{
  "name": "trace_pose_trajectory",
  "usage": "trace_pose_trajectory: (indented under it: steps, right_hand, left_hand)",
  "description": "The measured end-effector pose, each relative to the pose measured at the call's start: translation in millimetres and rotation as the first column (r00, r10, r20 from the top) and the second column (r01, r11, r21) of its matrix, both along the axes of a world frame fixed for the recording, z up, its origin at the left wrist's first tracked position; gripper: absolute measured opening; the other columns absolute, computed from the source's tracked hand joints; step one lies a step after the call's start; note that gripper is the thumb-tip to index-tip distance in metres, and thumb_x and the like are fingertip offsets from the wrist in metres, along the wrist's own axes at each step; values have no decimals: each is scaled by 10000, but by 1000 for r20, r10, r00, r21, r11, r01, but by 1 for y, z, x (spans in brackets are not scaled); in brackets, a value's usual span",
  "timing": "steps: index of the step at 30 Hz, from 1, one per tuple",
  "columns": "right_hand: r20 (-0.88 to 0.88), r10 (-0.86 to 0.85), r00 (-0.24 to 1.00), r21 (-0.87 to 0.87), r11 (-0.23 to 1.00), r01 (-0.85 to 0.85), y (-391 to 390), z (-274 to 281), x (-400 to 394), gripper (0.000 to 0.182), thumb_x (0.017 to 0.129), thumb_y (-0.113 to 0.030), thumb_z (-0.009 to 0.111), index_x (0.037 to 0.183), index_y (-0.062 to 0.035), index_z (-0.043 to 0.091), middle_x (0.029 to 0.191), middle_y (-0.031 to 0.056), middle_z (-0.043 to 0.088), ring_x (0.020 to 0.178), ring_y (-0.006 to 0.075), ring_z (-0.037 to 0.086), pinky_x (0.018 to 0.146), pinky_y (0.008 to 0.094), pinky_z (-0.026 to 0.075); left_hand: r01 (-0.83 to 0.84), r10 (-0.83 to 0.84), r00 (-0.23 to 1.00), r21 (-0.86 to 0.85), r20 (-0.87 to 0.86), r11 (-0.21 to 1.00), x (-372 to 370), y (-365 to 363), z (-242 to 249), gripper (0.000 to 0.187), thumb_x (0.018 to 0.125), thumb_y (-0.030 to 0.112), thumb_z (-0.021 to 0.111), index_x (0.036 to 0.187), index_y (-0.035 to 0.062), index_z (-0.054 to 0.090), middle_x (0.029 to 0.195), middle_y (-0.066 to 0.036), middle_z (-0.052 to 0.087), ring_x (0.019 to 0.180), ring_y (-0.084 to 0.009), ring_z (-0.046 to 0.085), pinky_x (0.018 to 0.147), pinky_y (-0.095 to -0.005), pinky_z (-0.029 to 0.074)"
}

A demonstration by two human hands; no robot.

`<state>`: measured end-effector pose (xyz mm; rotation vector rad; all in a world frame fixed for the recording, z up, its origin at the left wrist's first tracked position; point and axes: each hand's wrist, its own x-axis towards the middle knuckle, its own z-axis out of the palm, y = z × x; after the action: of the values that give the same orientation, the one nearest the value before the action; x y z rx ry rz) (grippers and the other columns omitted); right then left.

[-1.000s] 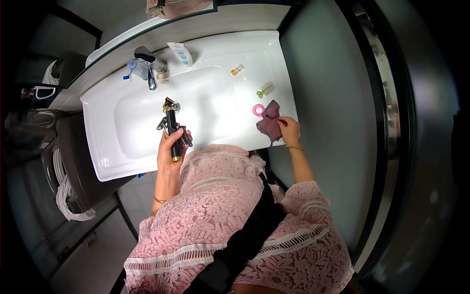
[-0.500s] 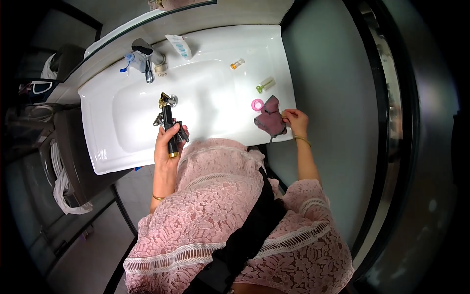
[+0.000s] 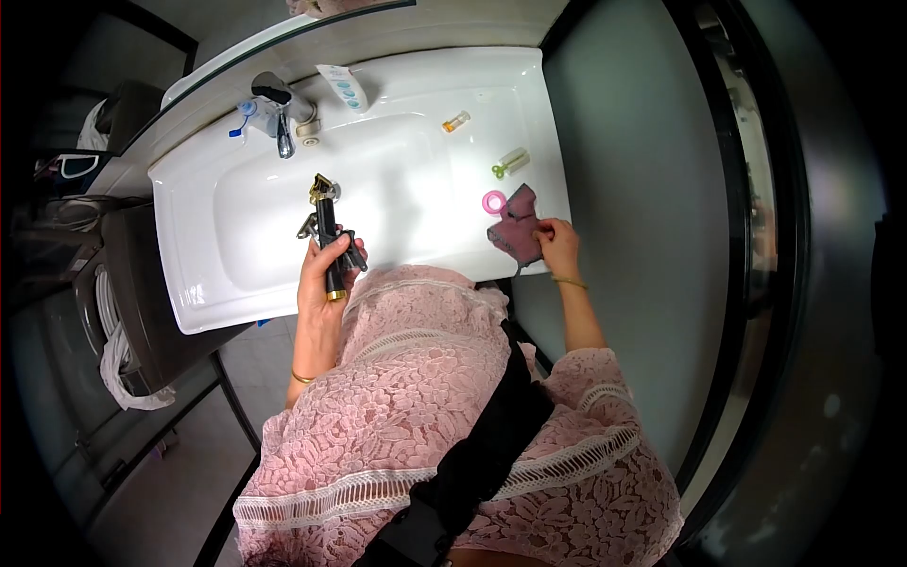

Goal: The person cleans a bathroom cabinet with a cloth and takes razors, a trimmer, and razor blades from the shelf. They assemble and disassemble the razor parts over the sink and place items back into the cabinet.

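My left hand [image 3: 317, 276] is wrapped round a black and gold hair trimmer [image 3: 326, 217], its gold head tilted up over the basin. Held along with it are a metal piece like a razor head [image 3: 307, 226] and small black parts [image 3: 353, 253] whose kind I cannot make out. At the sink's right front corner, my right hand [image 3: 559, 246] pinches the edge of a crumpled purple cloth [image 3: 515, 238] with dark trim. The cloth lies on the white rim. Beside it are a pink ring [image 3: 493, 202] and a clear tube with a green end [image 3: 511, 163].
The white sink [image 3: 236, 283] has a chrome faucet [image 3: 285, 137] at the back. Near it stand a blue-capped bottle [image 3: 255, 115] and a white tube [image 3: 342, 87]. A small orange-ended vial [image 3: 456, 122] lies on the right ledge. A glass panel [image 3: 633, 236] borders the right side.
My right hand has shifted slightly left and closer over the purple cloth's edge. My left hand keeps its hold on the trimmer, nearly still.
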<state>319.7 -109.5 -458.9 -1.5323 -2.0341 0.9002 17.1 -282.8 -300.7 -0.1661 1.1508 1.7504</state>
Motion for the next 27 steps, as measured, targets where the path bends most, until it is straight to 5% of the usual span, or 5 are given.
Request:
trace_pose_trajectory:
  steps: [16, 17, 19, 22, 27]
  right_hand:
    - [10, 105, 994, 24, 994, -105, -5, 3, 2, 202, 646, -27, 625, 836, 1, 563, 836, 141, 531, 711, 262, 562, 645, 328, 461]
    - [69, 103, 992, 35, 994, -106, -6, -4, 5, 163, 666, -41, 606, 817, -1, 560, 826, 145, 526, 723, 282, 549, 654, 345, 451]
    - [187, 105, 977, 47, 992, -116, -7, -15, 6, 86, 717, -81, 561, 763, -10, 547, 799, 158, 512, 747, 324, 515, 665, 387, 425]
    - [109, 41, 993, 252, 965, -68, -9, -15, 6, 104, 651, -42, 612, 705, -24, 525, 682, 131, 501, 657, 295, 498, 602, 375, 411]
    - [9, 32, 999, 193, 981, -33, -10, -18, 14, 121, 623, -21, 641, 729, -15, 583, 682, 114, 555, 619, 237, 550, 587, 322, 448]
  left_hand:
    - [-13, 13, 1000, 13, 12, 1000, 1, -1, -8, 220, 724, -51, 569, 920, 0, 482, 802, -103, 530, 720, -213, 555, 650, -317, 493]
    - [-25, 22, 999, -72, -42, 997, 6, 1, -5, 234, 701, 10, 616, 880, 54, 472, 744, -62, 564, 642, -161, 594, 503, -232, 486]
    - [-51, 49, 998, -64, -31, 997, 8, 1, -3, 212, 692, -10, 609, 857, 58, 494, 729, -49, 570, 625, -145, 588, 498, -222, 481]
    - [-48, 48, 999, 15, 19, 999, 3, 1, -12, 235, 667, -43, 620, 824, 56, 476, 712, -62, 561, 629, -158, 586, 553, -250, 505]
    - [-25, 24, 999, 40, 26, 999, -3, 2, -17, 350, 680, -49, 611, 964, 49, 432, 779, -83, 541, 687, -211, 592, 597, -293, 520]
